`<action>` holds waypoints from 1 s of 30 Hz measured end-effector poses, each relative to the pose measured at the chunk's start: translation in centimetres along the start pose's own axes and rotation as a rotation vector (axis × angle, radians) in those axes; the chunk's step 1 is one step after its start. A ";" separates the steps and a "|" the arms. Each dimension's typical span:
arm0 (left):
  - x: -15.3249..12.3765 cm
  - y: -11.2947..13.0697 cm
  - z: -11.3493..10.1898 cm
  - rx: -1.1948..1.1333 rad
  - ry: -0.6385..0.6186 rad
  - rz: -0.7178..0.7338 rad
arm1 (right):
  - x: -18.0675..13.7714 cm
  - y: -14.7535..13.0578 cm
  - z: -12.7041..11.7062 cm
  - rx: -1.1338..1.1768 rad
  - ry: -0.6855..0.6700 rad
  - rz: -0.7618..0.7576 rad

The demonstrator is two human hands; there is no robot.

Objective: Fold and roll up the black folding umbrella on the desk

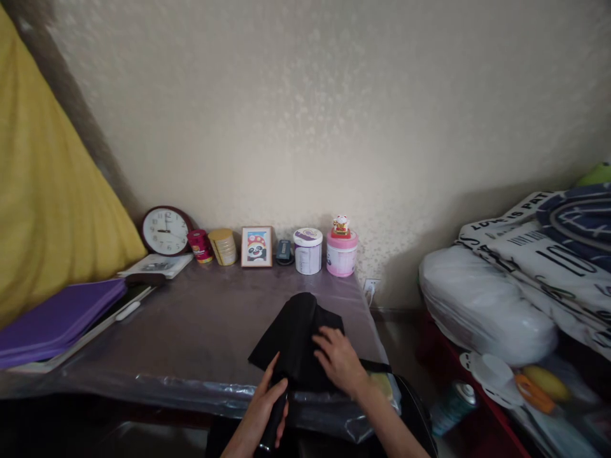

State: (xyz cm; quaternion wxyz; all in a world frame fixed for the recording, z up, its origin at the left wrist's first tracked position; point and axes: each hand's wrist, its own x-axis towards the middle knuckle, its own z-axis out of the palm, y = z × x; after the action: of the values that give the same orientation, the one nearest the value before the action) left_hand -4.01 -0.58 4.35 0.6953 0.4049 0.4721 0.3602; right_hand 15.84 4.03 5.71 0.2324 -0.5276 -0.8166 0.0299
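A black folding umbrella (296, 334) lies over the front edge of the table, its loose cloth panels partly fanned out and its handle pointing toward me. My left hand (261, 405) is wrapped round the dark handle, thumb on top. On the right side of the cloth, my right hand (340, 357) rests with its fingers apart and slightly bent, fingertips at the fabric. A black strip of cloth or strap reaches right, past my right wrist. The far tip of the umbrella is covered by its own fabric.
The table (191, 324) has a plastic cover hanging over its front edge. Purple folders (62, 318) lie left, near a clock (166, 230). A picture frame (256, 247), a white tub (308, 251) and a pink tub (342, 254) line the wall. A spray can (453, 407) stands at right.
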 end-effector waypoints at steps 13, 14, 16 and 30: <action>-0.3 0.0 0.5 -0.001 0.042 0.004 | -0.5 4.9 -0.5 0.183 0.060 0.532; -0.2 0.0 0.4 -0.002 0.030 -0.002 | -0.1 5.4 0.0 0.217 0.044 0.566; -0.1 -0.1 0.2 -0.010 0.011 -0.002 | 0.5 5.8 0.9 0.289 0.046 0.622; 0.2 -1.3 0.3 0.065 0.068 0.026 | 3.5 6.1 3.1 0.508 0.322 0.540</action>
State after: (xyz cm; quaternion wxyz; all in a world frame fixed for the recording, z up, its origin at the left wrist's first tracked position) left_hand -3.52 -0.96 3.14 0.6606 0.4209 0.5015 0.3674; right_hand 18.59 10.38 2.37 0.4639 -0.6469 -0.5685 0.2075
